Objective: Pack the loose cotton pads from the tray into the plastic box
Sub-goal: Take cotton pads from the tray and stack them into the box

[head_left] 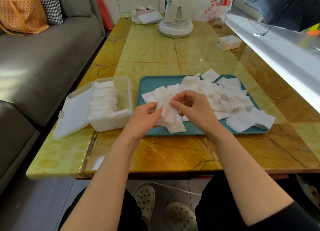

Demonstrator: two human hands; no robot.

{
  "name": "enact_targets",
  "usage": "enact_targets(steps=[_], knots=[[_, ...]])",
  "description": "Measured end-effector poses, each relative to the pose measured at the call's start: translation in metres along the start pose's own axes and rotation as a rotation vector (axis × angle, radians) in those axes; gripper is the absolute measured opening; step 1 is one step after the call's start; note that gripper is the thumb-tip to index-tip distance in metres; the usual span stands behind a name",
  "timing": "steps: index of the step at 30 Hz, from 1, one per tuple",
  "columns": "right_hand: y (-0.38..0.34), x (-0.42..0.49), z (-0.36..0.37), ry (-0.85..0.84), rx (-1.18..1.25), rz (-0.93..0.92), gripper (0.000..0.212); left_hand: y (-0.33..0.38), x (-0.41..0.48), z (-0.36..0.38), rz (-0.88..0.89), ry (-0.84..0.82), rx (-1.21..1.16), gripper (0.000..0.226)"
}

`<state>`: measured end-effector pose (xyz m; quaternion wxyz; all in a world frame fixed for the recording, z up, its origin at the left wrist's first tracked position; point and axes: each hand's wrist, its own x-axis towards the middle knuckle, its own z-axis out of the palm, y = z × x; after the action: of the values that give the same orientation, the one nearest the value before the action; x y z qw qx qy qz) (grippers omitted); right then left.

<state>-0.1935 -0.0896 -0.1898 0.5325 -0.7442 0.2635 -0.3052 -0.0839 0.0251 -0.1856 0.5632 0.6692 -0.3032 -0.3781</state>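
Above the near left edge of the teal plastic tray [149,85], the left hand [143,116] and right hand [194,108] pinch in a closed grip a sheaf of soft square white cotton pads [168,114], its long axis hanging toward the person. Just left, the translucent rectangular plastic box [110,123] lies open lengthwise away, pads lining its left half, right half mostly bare

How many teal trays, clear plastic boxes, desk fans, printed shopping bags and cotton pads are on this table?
Teal tray: 1
Clear plastic box: 1
Desk fan: 1
Printed shopping bag: 1
Cotton pads: heaped, too many to count
Total: 4, pads aside
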Motion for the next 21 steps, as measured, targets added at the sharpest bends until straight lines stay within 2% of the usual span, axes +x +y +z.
enact_targets(steps=[10,14,18,21], knots=[[0.0033,-0.0014,0.0019,0.071,-0.123,-0.103,0.006,0.0035,-0.0025,0.0011,0.004,-0.013,-0.012,0.017],[0.002,-0.0031,0.0036,0.114,-0.179,-0.17,0.007,0.0076,-0.0057,0.0029,0.008,-0.036,-0.06,0.026],[0.0027,-0.0041,0.0079,0.117,-0.205,-0.188,0.012,0.0041,-0.0052,0.0054,0.118,0.102,0.137,0.022],[0.0023,-0.0049,0.0088,0.043,-0.17,-0.095,0.023,0.0015,-0.0047,0.0007,0.177,0.15,0.225,0.025]])
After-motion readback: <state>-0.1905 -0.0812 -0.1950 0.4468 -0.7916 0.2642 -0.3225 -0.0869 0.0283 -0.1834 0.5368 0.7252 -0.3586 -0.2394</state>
